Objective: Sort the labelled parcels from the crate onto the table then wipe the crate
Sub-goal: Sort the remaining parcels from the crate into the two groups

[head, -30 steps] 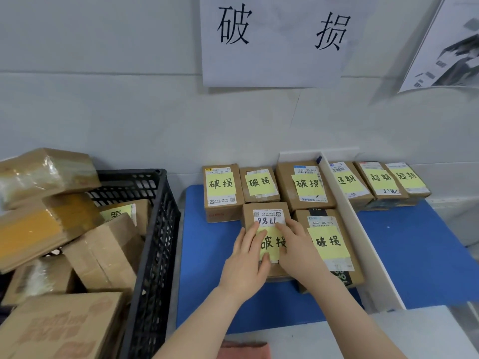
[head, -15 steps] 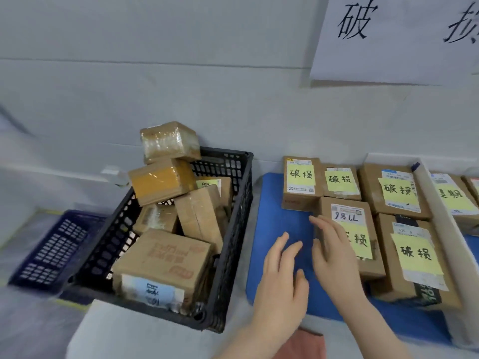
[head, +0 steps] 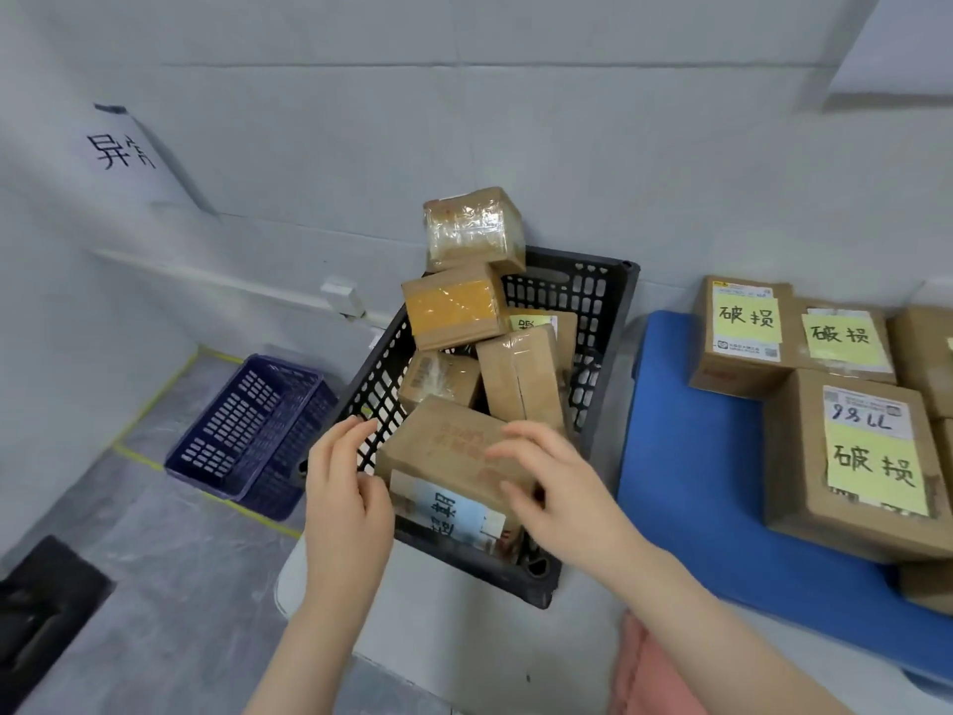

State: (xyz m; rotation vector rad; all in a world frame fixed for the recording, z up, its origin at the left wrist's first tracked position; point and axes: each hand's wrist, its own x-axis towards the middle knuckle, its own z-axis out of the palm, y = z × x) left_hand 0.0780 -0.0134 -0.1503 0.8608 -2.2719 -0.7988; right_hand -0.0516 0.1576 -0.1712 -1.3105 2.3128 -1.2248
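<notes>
Both hands were going for the nearest parcel [head: 454, 456] in the black crate [head: 598, 322]. The left hand [head: 345, 503] had its grip loose and spread at the box's left edge, and the right hand [head: 557, 487] curled over the top right, fingers not clamped yet as far as I could tell. Made sense, since that box sat on top at the near side with its label facing the person. Other parcels were heaped behind it. Sorted ones [head: 856, 456] sat on the blue mat [head: 686, 456] on the counter [head: 464, 637] to the right, yellow notes up.
</notes>
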